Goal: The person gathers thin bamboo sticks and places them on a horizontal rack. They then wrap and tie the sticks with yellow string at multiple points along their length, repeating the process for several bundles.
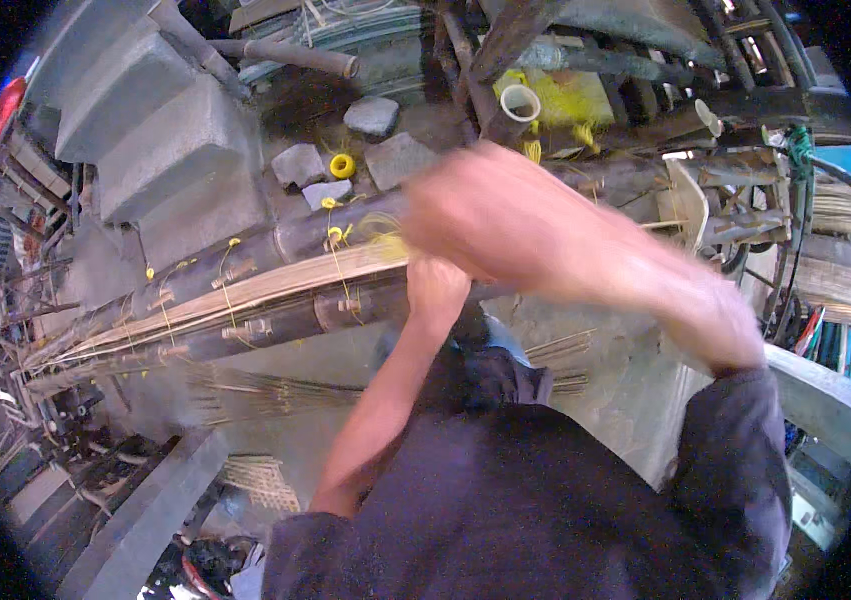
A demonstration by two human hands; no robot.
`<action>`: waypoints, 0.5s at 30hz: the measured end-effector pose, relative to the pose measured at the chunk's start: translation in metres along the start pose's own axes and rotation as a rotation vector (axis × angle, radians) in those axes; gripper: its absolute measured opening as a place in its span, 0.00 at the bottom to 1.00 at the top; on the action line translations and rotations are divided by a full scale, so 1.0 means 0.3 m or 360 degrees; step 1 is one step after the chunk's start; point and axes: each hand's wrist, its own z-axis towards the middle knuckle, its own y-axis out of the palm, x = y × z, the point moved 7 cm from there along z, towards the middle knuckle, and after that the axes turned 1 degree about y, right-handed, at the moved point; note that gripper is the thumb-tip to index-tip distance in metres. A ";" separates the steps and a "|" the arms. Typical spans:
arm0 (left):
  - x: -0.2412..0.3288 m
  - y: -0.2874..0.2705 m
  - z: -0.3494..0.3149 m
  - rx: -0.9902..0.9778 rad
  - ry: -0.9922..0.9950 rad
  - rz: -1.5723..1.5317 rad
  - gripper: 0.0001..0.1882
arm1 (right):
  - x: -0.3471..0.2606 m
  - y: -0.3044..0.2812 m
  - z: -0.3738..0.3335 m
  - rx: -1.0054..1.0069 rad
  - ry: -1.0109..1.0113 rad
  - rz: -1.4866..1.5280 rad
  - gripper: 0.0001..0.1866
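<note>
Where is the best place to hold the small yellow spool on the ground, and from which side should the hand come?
Probably by its outer rim, from above. The yellow spool lies flat, hole facing up, between grey stones, so its sides are partly blocked while its top stays free.

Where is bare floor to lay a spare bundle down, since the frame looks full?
Bare concrete lies right of the torso, between the bamboo poles and the curved ledge. The stones and yellow spool crowd the far floor; scraps crowd the left.

This is a rough craft workshop: long bamboo poles (pixel 245 290) tied with yellow string (pixel 337 236), split strips below them, concrete steps (pixel 155 150) behind them, and pipes and tools crowded around
</note>
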 end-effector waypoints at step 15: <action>0.064 -0.014 0.041 -0.0087 0.0040 -0.0220 0.07 | 0.706 0.583 0.017 0.0588 0.0946 0.1370 0.22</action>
